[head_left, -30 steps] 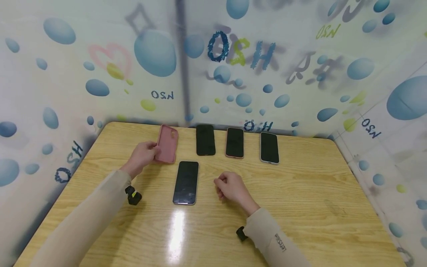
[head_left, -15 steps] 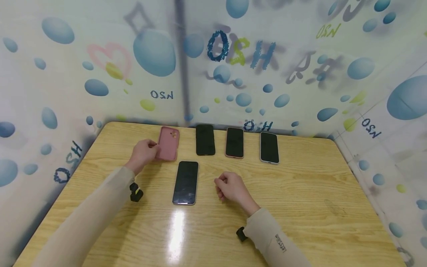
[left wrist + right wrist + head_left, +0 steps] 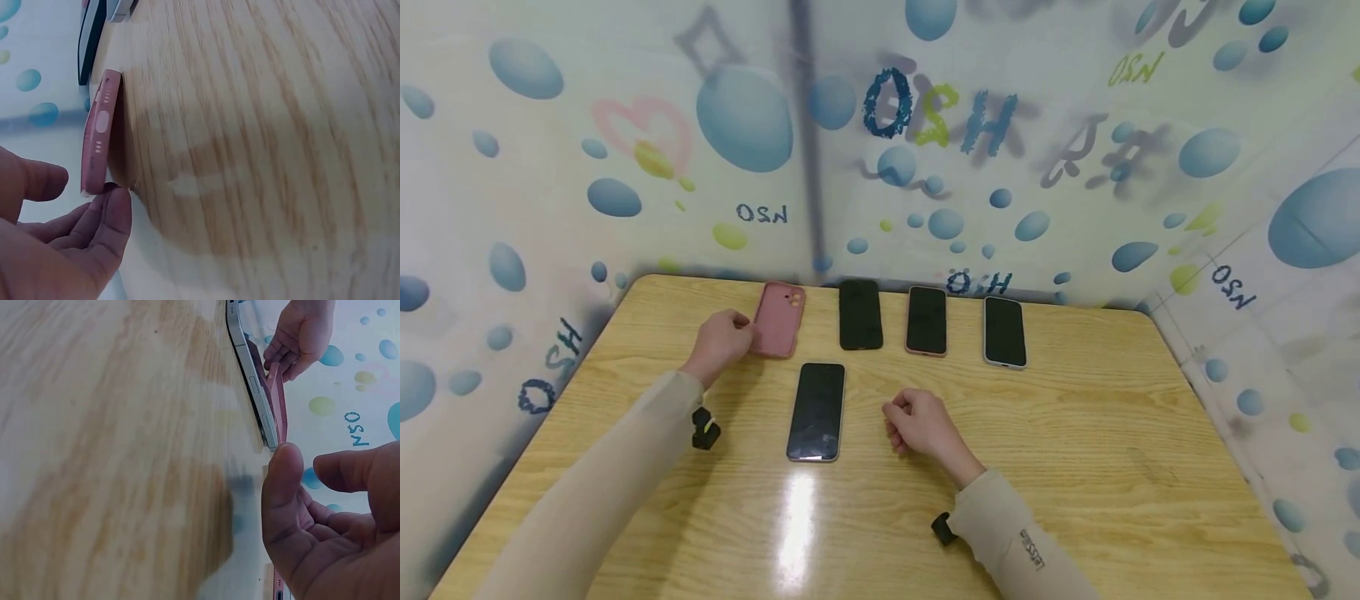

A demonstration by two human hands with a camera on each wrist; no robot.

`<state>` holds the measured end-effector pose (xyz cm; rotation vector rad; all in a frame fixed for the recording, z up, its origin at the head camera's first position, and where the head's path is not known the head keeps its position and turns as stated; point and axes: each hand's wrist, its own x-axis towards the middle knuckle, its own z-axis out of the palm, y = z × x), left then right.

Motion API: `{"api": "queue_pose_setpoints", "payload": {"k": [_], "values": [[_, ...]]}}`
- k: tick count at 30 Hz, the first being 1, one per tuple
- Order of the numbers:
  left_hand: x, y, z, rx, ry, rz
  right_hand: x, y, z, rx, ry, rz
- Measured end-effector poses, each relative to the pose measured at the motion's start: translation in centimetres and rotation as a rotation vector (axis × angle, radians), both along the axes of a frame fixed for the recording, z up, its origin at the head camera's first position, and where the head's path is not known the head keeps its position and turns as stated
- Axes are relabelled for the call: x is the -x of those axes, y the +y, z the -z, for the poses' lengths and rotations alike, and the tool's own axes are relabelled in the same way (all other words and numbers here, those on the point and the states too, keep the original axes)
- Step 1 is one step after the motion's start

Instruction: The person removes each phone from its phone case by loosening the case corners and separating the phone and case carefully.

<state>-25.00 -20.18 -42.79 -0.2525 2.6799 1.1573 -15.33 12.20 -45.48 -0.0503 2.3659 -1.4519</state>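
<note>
The left hand (image 3: 718, 343) — thumb apart, fingers loose — touches a pink rectangular phone case (image 3: 777, 321), far left on the yellowish wooden table (image 3: 1090, 433); the right hand (image 3: 920, 421), empty, curls loosely near a rectangular black-screened phone (image 3: 817, 412)

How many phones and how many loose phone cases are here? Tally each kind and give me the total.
Phones: 4
Loose pink case: 1
Total: 5

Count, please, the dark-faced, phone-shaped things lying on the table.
4: the front phone, left of the right hand; farther back, from left to right, the all-black item, the middle phone and the right phone. None seems hidden.
</note>
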Motion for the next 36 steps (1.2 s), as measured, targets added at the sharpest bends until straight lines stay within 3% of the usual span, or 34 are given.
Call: {"api": "queue_pose_setpoints", "payload": {"k": [6,15,20,24,31,36], "values": [[-0.1,-0.5,0.1,0.069,0.002,0.048,0.0,0.1,0.2,-0.009,0.002,0.009],[-0.3,-0.9,0.4,0.097,0.005,0.077,-0.1,0.2,0.2,-0.006,-0.015,0.011],[-0.4,-0.5,0.1,0.098,0.057,0.088,-0.1,0.4,0.0,0.007,-0.012,0.006],[-0.1,0.6,-0.3,0.088,0.105,0.101,0.0,0.6,-0.1,0.003,-0.003,0.015],[0.4,3.6,-1.2,0.044,0.123,0.172,0.1,1.1,0.0,0.017,0.043,0.042],[0.5,5.7,-1.1,0.015,0.166,0.203,0.3,1.6,0.0,0.038,0.088,0.075]]}}
